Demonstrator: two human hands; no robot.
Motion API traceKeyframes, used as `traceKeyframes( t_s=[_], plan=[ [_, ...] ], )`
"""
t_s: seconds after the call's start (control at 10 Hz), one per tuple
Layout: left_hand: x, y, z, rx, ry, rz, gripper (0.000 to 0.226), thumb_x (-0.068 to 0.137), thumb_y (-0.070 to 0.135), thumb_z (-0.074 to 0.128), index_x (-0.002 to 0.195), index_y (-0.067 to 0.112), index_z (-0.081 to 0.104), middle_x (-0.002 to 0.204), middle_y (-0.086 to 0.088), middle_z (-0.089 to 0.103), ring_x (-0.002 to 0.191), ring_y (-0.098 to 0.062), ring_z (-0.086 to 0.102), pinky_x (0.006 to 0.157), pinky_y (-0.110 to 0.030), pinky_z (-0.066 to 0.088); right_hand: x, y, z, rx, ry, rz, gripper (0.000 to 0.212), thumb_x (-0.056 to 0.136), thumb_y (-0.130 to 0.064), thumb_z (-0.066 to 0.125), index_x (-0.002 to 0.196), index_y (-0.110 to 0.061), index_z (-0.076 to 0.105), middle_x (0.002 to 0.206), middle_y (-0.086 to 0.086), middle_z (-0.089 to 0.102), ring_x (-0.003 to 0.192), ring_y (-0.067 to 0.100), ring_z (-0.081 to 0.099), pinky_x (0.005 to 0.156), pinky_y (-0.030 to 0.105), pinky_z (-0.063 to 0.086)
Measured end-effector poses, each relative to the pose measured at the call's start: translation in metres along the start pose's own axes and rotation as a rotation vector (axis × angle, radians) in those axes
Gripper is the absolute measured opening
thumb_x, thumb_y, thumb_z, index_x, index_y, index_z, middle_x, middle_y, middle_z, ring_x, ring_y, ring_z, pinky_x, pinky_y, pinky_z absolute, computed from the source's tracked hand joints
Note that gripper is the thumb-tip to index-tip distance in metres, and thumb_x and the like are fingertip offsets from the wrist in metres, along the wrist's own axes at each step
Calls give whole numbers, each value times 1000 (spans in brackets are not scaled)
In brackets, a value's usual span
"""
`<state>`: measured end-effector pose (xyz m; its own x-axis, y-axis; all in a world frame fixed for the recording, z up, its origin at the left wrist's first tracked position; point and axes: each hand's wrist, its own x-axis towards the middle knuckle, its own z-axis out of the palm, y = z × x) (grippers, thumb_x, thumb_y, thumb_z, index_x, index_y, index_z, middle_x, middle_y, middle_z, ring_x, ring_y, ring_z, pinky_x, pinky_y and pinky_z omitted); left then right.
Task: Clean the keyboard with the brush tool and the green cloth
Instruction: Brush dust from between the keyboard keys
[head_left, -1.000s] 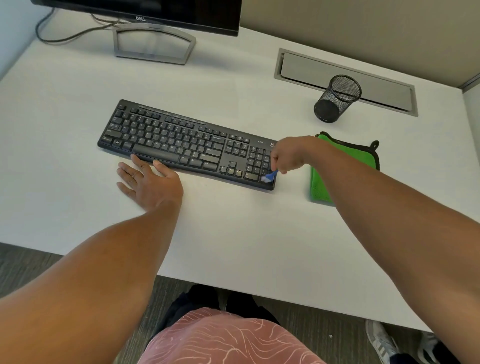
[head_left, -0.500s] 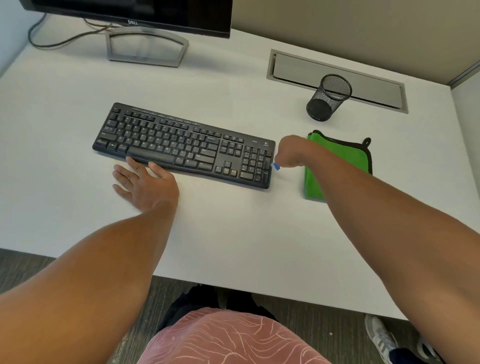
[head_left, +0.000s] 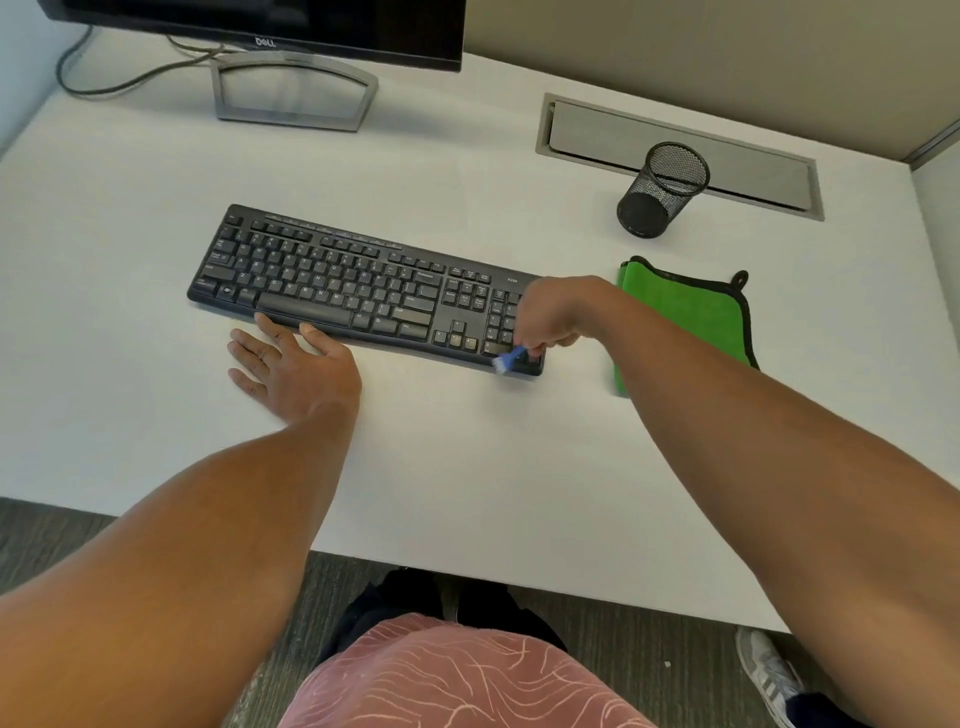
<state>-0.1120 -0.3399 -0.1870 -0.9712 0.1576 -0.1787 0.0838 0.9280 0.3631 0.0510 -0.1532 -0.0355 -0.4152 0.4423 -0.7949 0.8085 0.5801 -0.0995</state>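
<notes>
- The white counter (head_left: 467, 467) carries everything.
- A monitor (head_left: 270, 26) stands at the far edge.
- The black keyboard (head_left: 337, 286) lies slightly askew at the middle.
- The green cloth (head_left: 685, 317) lies flat to the keyboard's right, partly behind the right forearm.
- The left hand (head_left: 291, 369) rests flat, fingers spread, fingertips at the keyboard's near edge.
- The right hand (head_left: 556, 312) curls around the blue brush tool (head_left: 509, 358), bristles on the number pad's near corner.
- A mesh pen cup (head_left: 662, 189) stands beyond the cloth.

Keyboard, brush and cloth sitting on your desk

Your black keyboard (head_left: 363, 291) is lying flat and slightly angled, the little blue brush tool (head_left: 508, 359) is touching its near right corner, and the green cloth (head_left: 685, 312) with dark edging is sitting just right of it.
</notes>
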Motion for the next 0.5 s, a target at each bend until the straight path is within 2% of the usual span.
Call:
traceKeyframes(
  t_s=[0.1,0.2,0.3,0.4,0.5],
  plan=[
    [-1,1,1,4,10,1,65,103,46,11,162,18,4,169,-12,1,156,-25,-5,125,-46,-6,6,-15,-4,34,120,-78,19,87,-8,55,70,-5,60,72,4,52,59,17,44,48,24,30],
    [1,0,1,8,11,1,65,103,46,11,162,18,4,169,-12,0,156,-25,-5,125,-47,-6,6,-27,-3,-58,197,-93,31,91,-17,61,62,-11,50,70,-1,47,73,21,49,49,26,32],
    [0,0,1,4,6,2,65,104,46,11,162,18,4,169,-12,0,156,-25,-5,125,-47,-6,11,-31,6,-77,87,-83,25,88,-12,53,64,-11,61,73,2,57,62,19,49,50,26,34],
    [0,-1,1,8,16,3,65,104,46,11,162,18,3,169,-12,0,156,-25,-5,125,-47,-5,9,-34,1,-37,109,-109,25,84,-7,47,60,-11,55,70,5,55,62,20,47,51,27,33],
    [0,0,1,4,9,5,65,104,46,11,162,18,4,169,-12,0,156,-25,-5,125,-46,-6,7,-36,-2,-31,197,-115,33,92,-8,47,60,-12,43,66,0,41,57,14,37,49,24,28]
  ],
)
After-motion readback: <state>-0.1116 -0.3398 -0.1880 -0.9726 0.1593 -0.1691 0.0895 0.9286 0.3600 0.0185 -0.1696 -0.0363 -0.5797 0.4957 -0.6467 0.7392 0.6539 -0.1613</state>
